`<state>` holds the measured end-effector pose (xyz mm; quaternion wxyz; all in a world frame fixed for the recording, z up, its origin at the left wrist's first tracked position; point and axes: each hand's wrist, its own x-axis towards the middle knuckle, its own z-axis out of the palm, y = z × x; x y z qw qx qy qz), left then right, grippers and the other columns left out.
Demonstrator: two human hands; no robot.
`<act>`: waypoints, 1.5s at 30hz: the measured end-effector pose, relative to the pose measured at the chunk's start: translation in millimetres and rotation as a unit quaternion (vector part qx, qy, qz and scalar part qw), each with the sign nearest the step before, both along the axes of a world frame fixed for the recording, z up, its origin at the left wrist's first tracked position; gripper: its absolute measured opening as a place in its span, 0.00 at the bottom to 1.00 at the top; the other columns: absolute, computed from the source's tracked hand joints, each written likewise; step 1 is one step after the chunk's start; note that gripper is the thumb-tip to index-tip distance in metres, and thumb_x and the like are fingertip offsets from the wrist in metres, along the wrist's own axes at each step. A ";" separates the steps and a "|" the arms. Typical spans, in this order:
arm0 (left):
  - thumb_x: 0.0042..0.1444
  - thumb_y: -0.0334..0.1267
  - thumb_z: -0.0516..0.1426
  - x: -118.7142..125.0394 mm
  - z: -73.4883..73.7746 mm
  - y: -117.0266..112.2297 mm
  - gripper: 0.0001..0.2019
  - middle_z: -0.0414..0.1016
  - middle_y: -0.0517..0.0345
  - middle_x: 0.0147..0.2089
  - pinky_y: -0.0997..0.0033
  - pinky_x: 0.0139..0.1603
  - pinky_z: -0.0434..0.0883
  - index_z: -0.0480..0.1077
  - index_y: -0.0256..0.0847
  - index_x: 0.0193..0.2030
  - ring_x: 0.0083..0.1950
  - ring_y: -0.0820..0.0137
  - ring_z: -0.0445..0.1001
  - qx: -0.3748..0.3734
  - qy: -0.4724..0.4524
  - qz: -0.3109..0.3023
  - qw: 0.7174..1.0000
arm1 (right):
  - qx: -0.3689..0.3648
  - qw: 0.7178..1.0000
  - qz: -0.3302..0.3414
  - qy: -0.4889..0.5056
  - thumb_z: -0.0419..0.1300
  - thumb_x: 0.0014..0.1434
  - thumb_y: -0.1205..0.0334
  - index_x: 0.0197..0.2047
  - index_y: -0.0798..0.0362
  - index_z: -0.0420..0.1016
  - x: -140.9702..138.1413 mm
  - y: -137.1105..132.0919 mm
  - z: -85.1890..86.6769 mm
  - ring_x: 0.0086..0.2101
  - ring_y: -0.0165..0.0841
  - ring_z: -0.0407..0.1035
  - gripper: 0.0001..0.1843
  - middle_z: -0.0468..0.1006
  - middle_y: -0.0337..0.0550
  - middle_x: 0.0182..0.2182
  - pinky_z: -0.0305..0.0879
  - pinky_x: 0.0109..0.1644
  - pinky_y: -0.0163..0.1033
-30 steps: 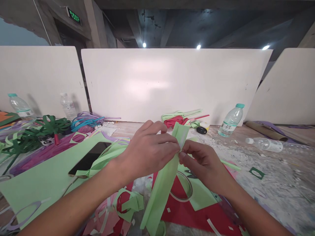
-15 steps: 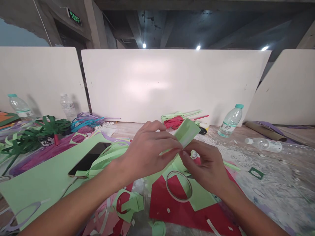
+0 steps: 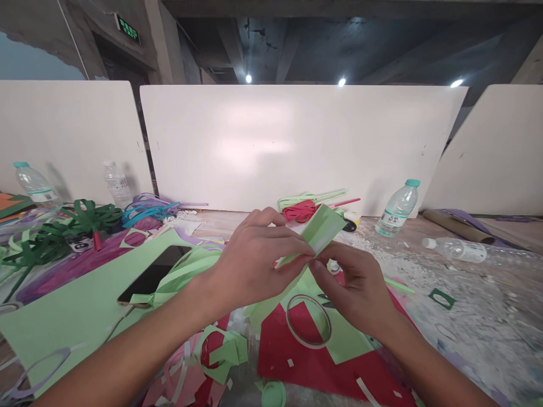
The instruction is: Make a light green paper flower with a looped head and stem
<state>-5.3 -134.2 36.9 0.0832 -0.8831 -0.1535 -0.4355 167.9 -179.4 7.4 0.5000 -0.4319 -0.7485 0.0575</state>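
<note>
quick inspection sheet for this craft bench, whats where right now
surface: table dusty, littered with white scraps
job's things: folded green paper strip, held above the table
clutter: phone on green sheet; tape ring on red paper; upright water bottle
fingers: left hand and right hand both pinch the strip
cables: thin lead, possibly, at the phone
surroundings: white boards behind, ceiling lights on

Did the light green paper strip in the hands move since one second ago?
Yes. The light green paper strip no longer hangs over the tape ring; its lower end swung left, uncovering it.
</note>
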 end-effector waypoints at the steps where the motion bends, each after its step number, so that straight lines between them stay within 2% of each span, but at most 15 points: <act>1: 0.54 0.32 0.58 -0.1 0.1 -0.1 0.04 0.81 0.64 0.32 0.65 0.43 0.68 0.74 0.44 0.33 0.35 0.70 0.71 -0.001 -0.001 -0.001 1.000 | 0.000 1.000 0.001 -0.001 0.54 0.56 0.67 0.25 0.50 0.66 0.0 -0.1 0.2 0.22 0.29 0.62 0.08 0.69 0.36 0.20 0.57 0.26 0.35; 7: 0.54 0.32 0.58 0.3 -0.1 0.0 0.05 0.80 0.64 0.32 0.64 0.44 0.68 0.75 0.44 0.34 0.34 0.71 0.71 -0.019 0.001 -0.009 1.000 | -0.001 1.000 0.008 0.001 0.55 0.56 0.68 0.26 0.50 0.67 0.5 0.0 -0.5 0.23 0.29 0.63 0.08 0.70 0.36 0.21 0.58 0.27 0.34; 16: 0.56 0.31 0.56 -0.7 3.3 -1.4 0.06 0.80 0.63 0.32 0.63 0.50 0.66 0.75 0.43 0.34 0.29 0.73 0.71 -0.084 0.008 -0.033 0.996 | 0.005 1.000 0.013 0.003 0.54 0.56 0.69 0.26 0.51 0.67 0.1 -1.1 0.1 0.22 0.27 0.62 0.08 0.68 0.34 0.20 0.57 0.26 0.32; 24: 0.55 0.33 0.56 -0.8 6.2 -4.8 0.06 0.79 0.61 0.28 0.65 0.45 0.68 0.76 0.41 0.34 0.32 0.70 0.68 -0.107 0.007 -0.015 0.994 | 0.016 1.000 0.015 0.003 0.55 0.55 0.69 0.26 0.51 0.68 -1.1 0.5 -0.1 0.23 0.27 0.63 0.08 0.70 0.35 0.20 0.59 0.27 0.32; 35: 0.52 0.31 0.58 0.6 2.9 -5.3 0.06 0.79 0.63 0.28 0.65 0.47 0.67 0.76 0.42 0.35 0.33 0.70 0.68 -0.059 -0.007 0.004 0.998 | 0.012 1.000 0.017 0.005 0.54 0.55 0.70 0.28 0.51 0.70 -0.8 -2.0 0.5 0.23 0.27 0.64 0.07 0.70 0.35 0.21 0.60 0.27 0.32; 45: 0.53 0.32 0.58 -1.2 3.4 -3.5 0.06 0.79 0.63 0.28 0.63 0.46 0.67 0.76 0.43 0.35 0.32 0.69 0.68 -0.062 0.001 -0.002 0.998 | 0.014 1.000 0.019 0.006 0.54 0.55 0.70 0.28 0.51 0.70 -1.6 -0.6 1.7 0.23 0.27 0.64 0.07 0.70 0.35 0.20 0.60 0.27 0.33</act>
